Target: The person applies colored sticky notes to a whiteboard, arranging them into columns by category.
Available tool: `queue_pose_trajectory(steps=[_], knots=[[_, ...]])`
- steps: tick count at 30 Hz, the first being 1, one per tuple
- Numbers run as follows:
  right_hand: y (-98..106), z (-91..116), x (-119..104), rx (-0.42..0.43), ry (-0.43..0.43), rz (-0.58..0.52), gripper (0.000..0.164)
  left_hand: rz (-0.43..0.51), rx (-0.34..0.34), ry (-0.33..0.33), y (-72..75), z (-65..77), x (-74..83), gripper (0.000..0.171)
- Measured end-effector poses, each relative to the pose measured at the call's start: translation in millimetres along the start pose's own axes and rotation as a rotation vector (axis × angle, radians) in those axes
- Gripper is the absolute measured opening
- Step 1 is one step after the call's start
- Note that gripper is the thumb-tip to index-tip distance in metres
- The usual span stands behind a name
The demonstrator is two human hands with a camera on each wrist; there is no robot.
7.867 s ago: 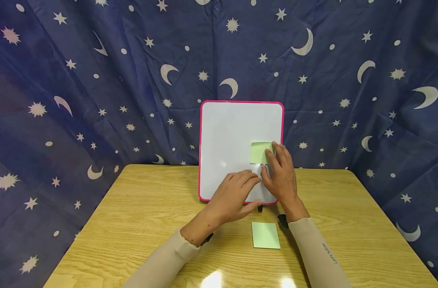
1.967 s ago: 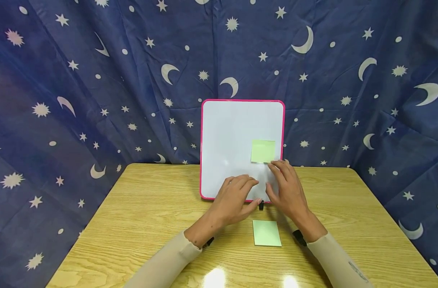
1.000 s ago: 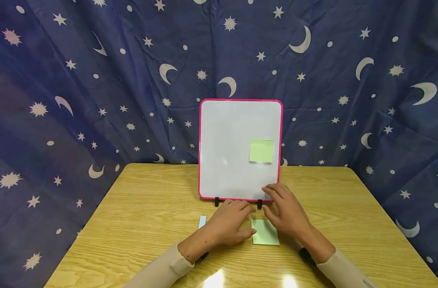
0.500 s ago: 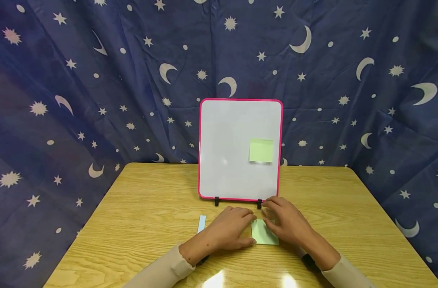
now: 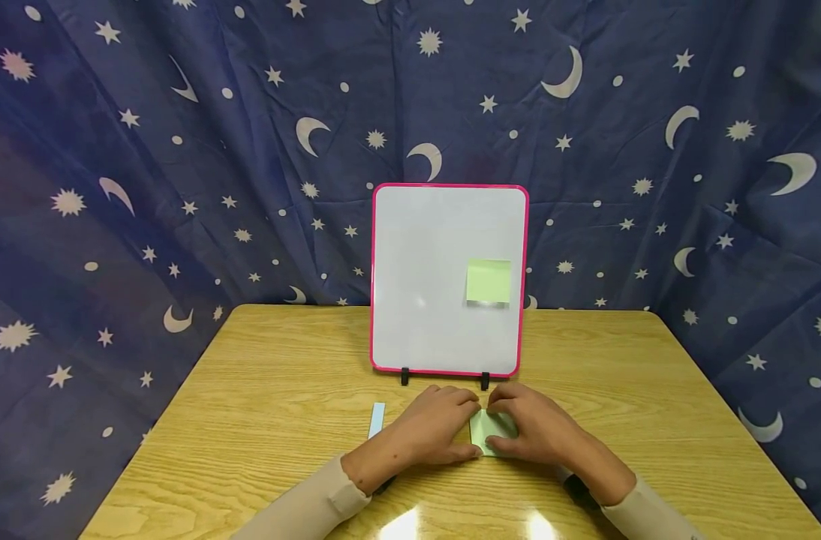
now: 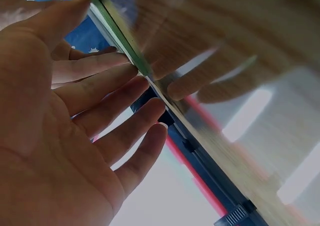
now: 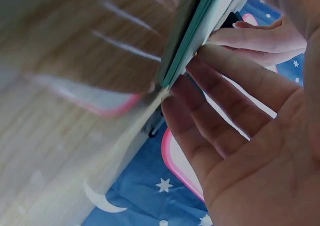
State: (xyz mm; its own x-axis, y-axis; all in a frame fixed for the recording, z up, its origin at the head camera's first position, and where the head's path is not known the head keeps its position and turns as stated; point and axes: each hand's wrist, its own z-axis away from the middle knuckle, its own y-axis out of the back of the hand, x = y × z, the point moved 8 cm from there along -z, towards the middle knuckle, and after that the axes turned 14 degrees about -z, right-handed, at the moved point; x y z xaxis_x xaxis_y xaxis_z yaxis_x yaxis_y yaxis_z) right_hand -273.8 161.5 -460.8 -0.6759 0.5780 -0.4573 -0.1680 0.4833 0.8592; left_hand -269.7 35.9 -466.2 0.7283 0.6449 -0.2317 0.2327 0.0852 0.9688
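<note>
A pad of light green sticky notes (image 5: 479,429) lies flat on the table before the whiteboard. My left hand (image 5: 429,429) is at its left side, with thumb and forefinger near the left corners; in the left wrist view those fingertips reach the edge of the pad (image 6: 120,33). Over the pad's right part lies my right hand (image 5: 537,424), its thumb on the top sheet and its forefinger at the far edge. The right wrist view shows its fingers loosely extended along the pad (image 7: 192,40). One green sticky note (image 5: 488,281) is stuck to the whiteboard (image 5: 431,247), right of centre.
The pink-framed whiteboard stands upright on black feet (image 5: 485,381) behind the hands. A light blue strip (image 5: 377,418) shows left of my left forearm, partly covered by it. Bare wooden table (image 5: 269,405) stretches to both sides, and a starry blue curtain (image 5: 248,150) hangs behind.
Both hands have come down from the whiteboard to the sticky note pad, leaving the note stuck on the board. In the last half second my right hand has lowered onto the pad.
</note>
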Motion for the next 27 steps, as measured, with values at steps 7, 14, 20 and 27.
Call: queue_pose_trajectory(steps=[7,14,20,27], knots=[[-2.3,0.8,-4.0,-0.076,0.02,-0.047,0.056,-0.045,0.013,-0.013,-1.4,-5.0,4.1,0.062],[-2.8,0.2,-5.7,-0.106,0.014,-0.065,0.058,-0.067,0.033,-0.021,4.6,-4.6,4.8,0.06],[-2.4,0.5,-4.6,-0.116,0.007,-0.078,0.059,-0.061,0.047,-0.038,3.8,-5.6,7.2,0.058],[-1.9,1.9,-3.5,-0.129,0.021,-0.1,0.058,-0.026,0.065,-0.056,3.9,-5.7,9.3,0.052]])
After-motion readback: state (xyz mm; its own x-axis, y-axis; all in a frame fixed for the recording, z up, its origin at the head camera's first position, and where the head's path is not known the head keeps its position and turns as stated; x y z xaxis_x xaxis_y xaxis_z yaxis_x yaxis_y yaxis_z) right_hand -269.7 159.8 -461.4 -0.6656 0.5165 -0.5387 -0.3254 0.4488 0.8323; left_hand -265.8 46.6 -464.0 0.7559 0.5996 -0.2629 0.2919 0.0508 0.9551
